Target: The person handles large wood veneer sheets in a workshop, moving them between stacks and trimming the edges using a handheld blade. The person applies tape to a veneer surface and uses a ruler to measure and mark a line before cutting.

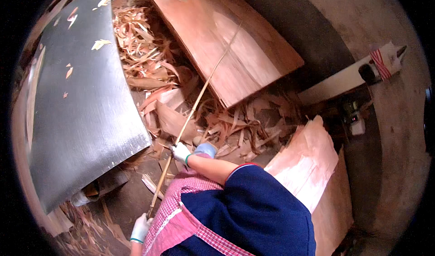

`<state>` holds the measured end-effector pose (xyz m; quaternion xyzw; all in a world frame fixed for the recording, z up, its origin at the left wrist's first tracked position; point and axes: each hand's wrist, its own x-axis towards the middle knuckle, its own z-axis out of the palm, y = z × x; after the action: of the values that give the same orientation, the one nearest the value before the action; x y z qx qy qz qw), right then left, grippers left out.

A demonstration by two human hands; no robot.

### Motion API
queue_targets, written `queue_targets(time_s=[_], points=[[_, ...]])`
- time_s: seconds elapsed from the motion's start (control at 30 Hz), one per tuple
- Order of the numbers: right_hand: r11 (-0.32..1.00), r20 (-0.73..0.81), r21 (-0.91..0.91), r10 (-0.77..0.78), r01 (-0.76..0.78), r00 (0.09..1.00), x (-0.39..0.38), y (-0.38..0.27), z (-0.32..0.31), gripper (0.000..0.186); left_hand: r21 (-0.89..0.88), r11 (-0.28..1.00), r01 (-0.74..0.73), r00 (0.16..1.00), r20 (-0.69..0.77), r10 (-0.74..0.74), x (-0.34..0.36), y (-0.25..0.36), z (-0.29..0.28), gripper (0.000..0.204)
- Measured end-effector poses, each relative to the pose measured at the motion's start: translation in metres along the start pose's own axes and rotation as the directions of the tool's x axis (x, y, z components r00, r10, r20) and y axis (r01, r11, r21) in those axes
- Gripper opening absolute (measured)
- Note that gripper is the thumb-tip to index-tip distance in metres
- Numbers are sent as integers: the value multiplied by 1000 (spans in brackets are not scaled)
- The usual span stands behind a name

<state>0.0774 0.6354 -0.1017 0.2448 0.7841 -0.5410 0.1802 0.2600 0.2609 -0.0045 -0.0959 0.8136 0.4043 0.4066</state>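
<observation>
A long, thin bamboo stick (202, 93) runs slantwise from beside my body up to the far right. Gloved in white, my right hand (181, 152) is wrapped round it at mid-length. Lower down and closer to me, my left hand (140, 228), also in a white glove, closes on the stick's near end. The far part of the stick extends over a stack of reddish wood veneer sheets (253, 52); whether the tip touches the top sheet I cannot tell.
At left stands a dark, smooth-topped table (81, 106) with a few veneer scraps on it. Curled veneer scraps (145, 52) lie heaped between table and stack. Loose veneer sheets (308, 161) are at my right, near a pale beam (333, 86) with a red-striped band.
</observation>
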Motion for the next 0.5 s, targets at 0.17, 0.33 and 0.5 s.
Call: queue_targets(time_s=[0.17, 0.33, 0.5], points=[[919, -82, -39, -394, 393, 915, 21, -23, 14, 35, 439, 898, -28, 960, -237, 146, -41, 72, -6, 28], [844, 44, 297, -480, 447, 876, -51, -125, 22, 26, 336, 929, 155, 900, -435, 7, -91, 46, -3, 29], [872, 195, 405, -377, 275, 905, -62, -220, 45, 52, 174, 958, 228, 872, -474, -122, -160, 50, -8, 28]])
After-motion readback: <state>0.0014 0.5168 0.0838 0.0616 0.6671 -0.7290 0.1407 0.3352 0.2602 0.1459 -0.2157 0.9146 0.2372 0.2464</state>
